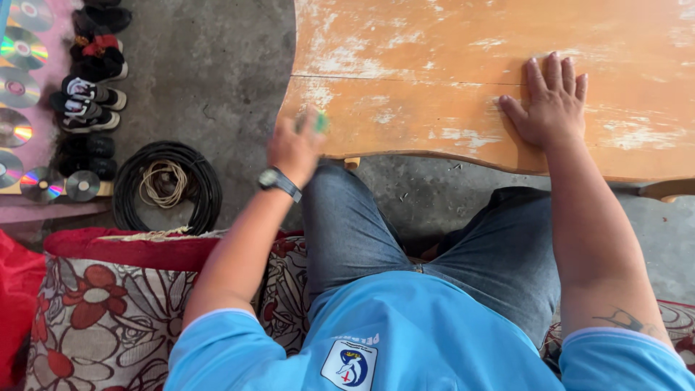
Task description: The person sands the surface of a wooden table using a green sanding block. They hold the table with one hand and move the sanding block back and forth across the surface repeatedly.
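No packages, signs or screens in view, only one label, a small badge (349, 366) sewn on the front of the light blue shirt (405, 333), near the bottom edge, shield shape, white with dark blue and a little red

wooden table (449, 43) | worn orange top | right hand (552, 101) flat on it
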